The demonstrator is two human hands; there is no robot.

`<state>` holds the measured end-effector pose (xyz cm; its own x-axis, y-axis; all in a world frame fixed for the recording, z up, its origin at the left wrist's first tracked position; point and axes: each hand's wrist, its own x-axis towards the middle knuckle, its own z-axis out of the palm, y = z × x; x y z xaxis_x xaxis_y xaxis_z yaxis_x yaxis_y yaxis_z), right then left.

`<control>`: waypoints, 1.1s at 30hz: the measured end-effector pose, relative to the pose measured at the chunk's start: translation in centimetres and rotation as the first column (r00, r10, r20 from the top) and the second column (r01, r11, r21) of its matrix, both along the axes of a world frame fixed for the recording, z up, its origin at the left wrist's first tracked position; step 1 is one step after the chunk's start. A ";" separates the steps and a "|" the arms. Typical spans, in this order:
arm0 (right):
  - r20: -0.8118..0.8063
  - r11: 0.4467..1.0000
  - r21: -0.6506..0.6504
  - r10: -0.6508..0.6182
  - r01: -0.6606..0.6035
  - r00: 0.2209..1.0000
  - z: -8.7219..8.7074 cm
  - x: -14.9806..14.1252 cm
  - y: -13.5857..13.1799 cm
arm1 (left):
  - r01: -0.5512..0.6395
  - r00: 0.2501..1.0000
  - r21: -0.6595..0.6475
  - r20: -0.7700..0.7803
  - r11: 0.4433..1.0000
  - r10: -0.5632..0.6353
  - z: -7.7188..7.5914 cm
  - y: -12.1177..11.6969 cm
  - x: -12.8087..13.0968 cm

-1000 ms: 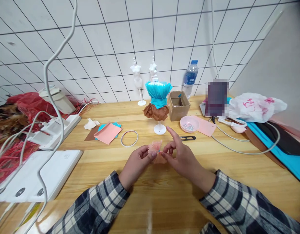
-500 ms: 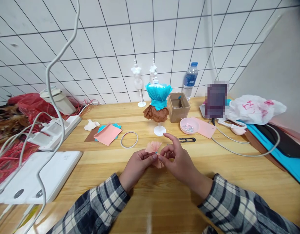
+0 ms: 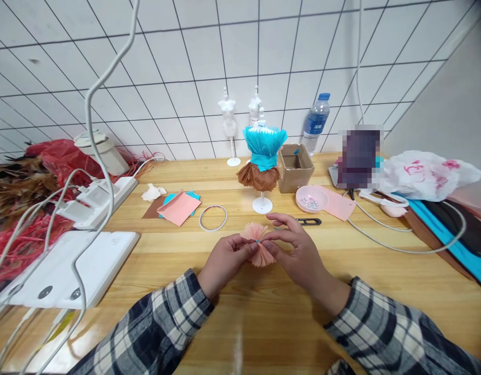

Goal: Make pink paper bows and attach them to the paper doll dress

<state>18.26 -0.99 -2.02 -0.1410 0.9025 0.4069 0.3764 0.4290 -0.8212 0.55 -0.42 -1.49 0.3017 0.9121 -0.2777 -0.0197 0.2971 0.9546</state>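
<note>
Both hands meet over the wooden table (image 3: 264,323) around a small pleated pink paper fan (image 3: 258,245), pinched at its middle where a bit of blue shows. My left hand (image 3: 227,258) grips it from the left with thumb and fingertips. From the right, my right hand (image 3: 297,250) pinches the same middle, its fingers curled over the fan. Behind them stands a small mannequin (image 3: 263,161) on a white stand, dressed in a blue pleated paper top and a brown paper skirt.
Black snips (image 3: 308,222), a pink dish of beads (image 3: 311,198), a cardboard box (image 3: 295,166), a tape ring (image 3: 213,217) and coloured paper sheets (image 3: 178,207) lie behind. White devices and cables (image 3: 68,260) fill the left. A phone (image 3: 359,156), plastic bag (image 3: 423,172) and water bottle (image 3: 315,123) sit right.
My right index finger, raised a second ago, has come down and curled onto the fan. Both hands keep the fan, which has spread a little. The camera has shifted slightly.
</note>
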 end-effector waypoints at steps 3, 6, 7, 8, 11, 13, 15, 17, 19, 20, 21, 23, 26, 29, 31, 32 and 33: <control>0.010 1.000 -0.022 0.006 -0.006 1.000 -0.2 0.0 0.1 | 0.008 1.000 -0.016 0.012 1.000 -0.008 -0.1 -0.1 -0.1; 0.040 1.000 -0.019 -0.012 0.012 0.999 -0.3 0.0 0.2 | 0.012 0.999 -0.017 0.032 1.000 -0.011 0.1 -0.1 0.0; 0.049 1.000 -0.014 -0.019 0.020 0.999 -0.4 0.0 0.3 | 0.016 0.999 -0.015 0.042 1.000 -0.015 0.2 -0.1 0.0; 0.054 1.000 -0.010 -0.026 0.027 0.998 -0.4 0.0 0.4 | 0.018 0.999 -0.011 0.048 1.000 -0.018 0.3 -0.1 0.1; 0.055 0.999 -0.003 -0.036 0.036 0.998 -0.5 0.0 0.4 | 0.015 0.999 0.006 0.052 1.000 -0.015 0.6 -0.2 0.2; 0.049 1.000 0.012 -0.028 0.027 0.998 -0.5 0.1 0.4 | 0.004 0.998 0.010 0.056 1.000 -0.005 0.7 -0.2 0.2; 0.055 0.999 0.049 -0.015 0.012 0.998 -0.4 0.2 0.3 | -0.006 0.998 0.009 0.055 1.000 0.005 0.8 -0.3 0.2; 0.086 0.995 0.103 -0.007 -0.002 0.996 -0.4 0.2 0.2 | -0.006 0.998 0.002 0.055 1.000 0.006 0.7 -0.3 0.2; 0.141 0.988 0.155 -0.015 -0.007 0.990 -0.4 0.3 0.2 | -0.003 0.999 -0.001 0.054 1.000 0.003 0.6 -0.3 0.2; 0.168 0.984 0.178 -0.024 -0.006 0.985 -0.4 0.3 0.2 | -0.003 0.999 -0.001 0.049 1.000 0.003 0.6 -0.3 0.2; 0.191 0.980 0.198 -0.035 -0.004 0.981 -0.4 0.3 0.2 | -0.005 0.999 0.002 0.039 1.000 0.005 0.6 -0.3 0.2; 0.222 0.975 0.222 -0.050 -0.001 0.974 -0.5 0.4 0.2 | -0.008 1.000 0.010 0.019 1.000 0.008 0.5 -0.3 0.1; 0.227 0.973 0.232 -0.054 0.000 0.972 -0.6 0.4 0.3 | 0.007 1.000 0.013 0.022 1.000 -0.007 0.5 -0.3 0.0; 0.226 0.971 0.238 -0.050 -0.006 0.973 -0.7 0.5 0.5 | 0.015 1.000 0.015 0.019 1.000 -0.015 0.4 -0.2 0.0; 0.237 0.969 0.246 -0.047 -0.014 0.970 -0.7 0.6 0.6 | 0.012 1.000 0.017 0.007 1.000 -0.012 0.3 -0.2 -0.1; 0.245 0.968 0.252 -0.046 -0.018 0.968 -0.7 0.6 0.6 | 0.008 1.000 0.021 0.002 1.000 -0.008 0.2 -0.2 -0.1; 0.256 0.966 0.258 -0.046 -0.022 0.965 -0.7 0.7 0.6 | 0.003 1.000 0.025 0.000 1.000 -0.003 0.2 -0.1 -0.1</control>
<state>18.95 -0.35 -2.74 -0.2616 0.7748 0.5755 0.5671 0.6059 -0.5579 0.45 -0.54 -1.31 0.3050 0.9178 -0.2544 -0.0192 0.2730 0.9618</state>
